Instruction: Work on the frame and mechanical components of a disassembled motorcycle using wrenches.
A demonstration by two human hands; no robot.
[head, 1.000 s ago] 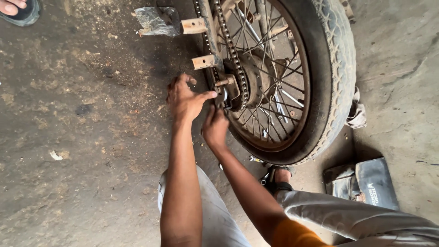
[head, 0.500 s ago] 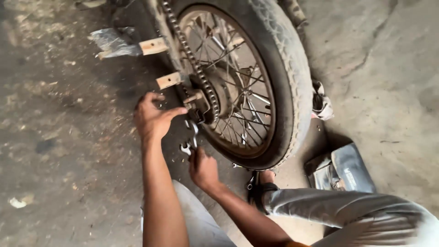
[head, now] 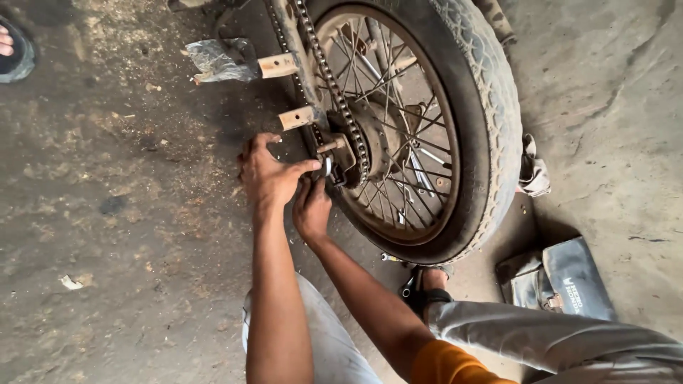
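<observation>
A spoked motorcycle rear wheel (head: pixel 484 121) stands upright on a concrete floor, with its chain (head: pixel 334 85) running over the sprocket. My left hand (head: pixel 270 176) pinches a small shiny metal part (head: pixel 327 168) at the axle end beside the sprocket. My right hand (head: pixel 311 212) is just below it, fingers raised against the same spot. What the right fingers hold is hidden.
Two tan stubs (head: pixel 279 65) (head: pixel 296 118) stick out from the frame above my hands, one wrapped in crumpled plastic (head: pixel 213 60). A black tool pouch (head: pixel 569 281) and a rag (head: pixel 533 174) lie right of the tyre. My sandalled foot (head: pixel 427 284) is under the wheel. Another person's foot (head: pixel 11 50) is top left.
My right hand dropped below the axle half a second ago and has come back up to it. The left hand has stayed at the axle. The view has shifted.
</observation>
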